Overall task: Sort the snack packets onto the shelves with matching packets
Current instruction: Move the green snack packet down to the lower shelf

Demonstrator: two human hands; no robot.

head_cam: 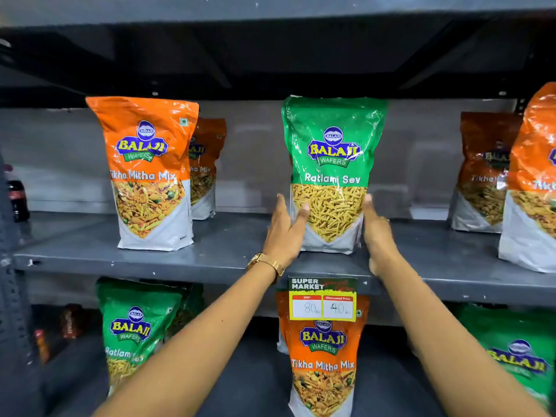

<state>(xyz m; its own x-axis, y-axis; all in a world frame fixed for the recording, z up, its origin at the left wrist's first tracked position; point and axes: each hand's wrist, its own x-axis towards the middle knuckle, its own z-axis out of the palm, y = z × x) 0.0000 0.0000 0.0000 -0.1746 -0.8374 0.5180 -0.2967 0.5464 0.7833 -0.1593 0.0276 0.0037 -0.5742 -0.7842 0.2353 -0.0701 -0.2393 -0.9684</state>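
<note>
A green Ratlami Sev packet stands upright on the upper grey shelf. My left hand grips its lower left side, thumb across the front. My right hand presses its lower right side. On the same shelf stand orange Tikha Mitha Mix packets: one at the left with another behind it, and two at the right. On the lower shelf an orange Tikha Mitha Mix packet stands in the middle between green Ratlami Sev packets at the left and right.
A yellow price tag hangs from the upper shelf's front edge, over the lower orange packet. A dark cola bottle stands at the far left beyond the rack post. Small bottles sit at the lower left. Another shelf board runs overhead.
</note>
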